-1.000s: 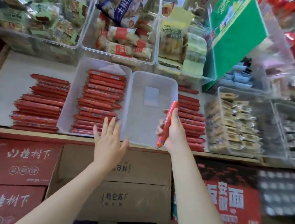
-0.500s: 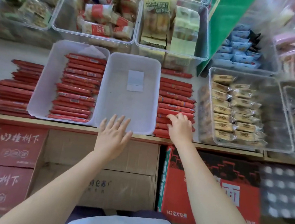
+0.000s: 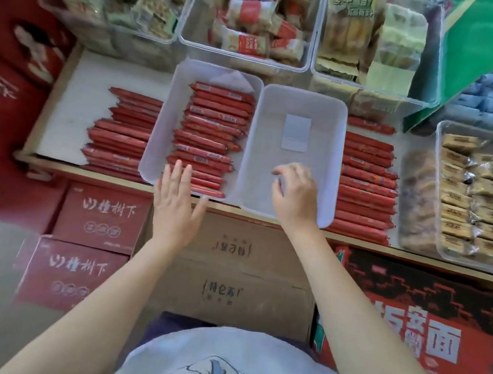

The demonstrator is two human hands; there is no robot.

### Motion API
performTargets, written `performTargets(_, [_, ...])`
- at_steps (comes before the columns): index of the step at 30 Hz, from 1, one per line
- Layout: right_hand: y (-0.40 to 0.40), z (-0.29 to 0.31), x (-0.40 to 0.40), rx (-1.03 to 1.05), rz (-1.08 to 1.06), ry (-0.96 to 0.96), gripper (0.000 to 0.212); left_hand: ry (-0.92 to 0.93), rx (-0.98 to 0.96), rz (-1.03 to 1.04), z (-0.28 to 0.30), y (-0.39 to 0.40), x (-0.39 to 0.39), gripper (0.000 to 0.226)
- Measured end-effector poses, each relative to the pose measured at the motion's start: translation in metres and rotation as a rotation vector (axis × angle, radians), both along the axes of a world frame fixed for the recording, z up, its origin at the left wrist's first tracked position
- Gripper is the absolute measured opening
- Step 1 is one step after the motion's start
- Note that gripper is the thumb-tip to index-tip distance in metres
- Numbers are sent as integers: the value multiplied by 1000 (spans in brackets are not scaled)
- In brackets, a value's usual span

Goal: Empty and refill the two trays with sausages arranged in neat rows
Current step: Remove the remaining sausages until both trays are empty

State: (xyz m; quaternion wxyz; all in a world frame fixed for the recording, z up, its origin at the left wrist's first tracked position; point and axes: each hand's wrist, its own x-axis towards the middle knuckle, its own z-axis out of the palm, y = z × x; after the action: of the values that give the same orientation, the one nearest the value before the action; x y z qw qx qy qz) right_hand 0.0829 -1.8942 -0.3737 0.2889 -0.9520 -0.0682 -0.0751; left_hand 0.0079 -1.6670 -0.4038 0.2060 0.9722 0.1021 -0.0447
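Note:
Two white plastic trays sit side by side on the shelf. The left tray holds a stacked row of red sausages. The right tray holds only a small white paper slip. Loose piles of red sausages lie left of the trays and right of them. My left hand hovers flat, fingers straight, over the near end of the left tray. My right hand is over the near part of the right tray, fingers loosely curled, holding nothing.
Clear bins of wrapped snacks stand behind the trays. A clear bin of small brown packets sits at the right. A green board leans at the back right. Cardboard boxes and red cartons are stacked below the shelf edge.
My right hand put the sausage it held onto the right pile, then moved left over the right tray with nothing in it. My left hand shifted left to the left tray's near end.

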Motion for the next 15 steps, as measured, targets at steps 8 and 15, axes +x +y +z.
performTargets(8, [130,-10,20,-154,181,318,25,161,-24,-111,-16,96,7,87])
performTargets(15, [170,-21,31,-493,149,928,26,38,-219,-36,-16,112,8,66])
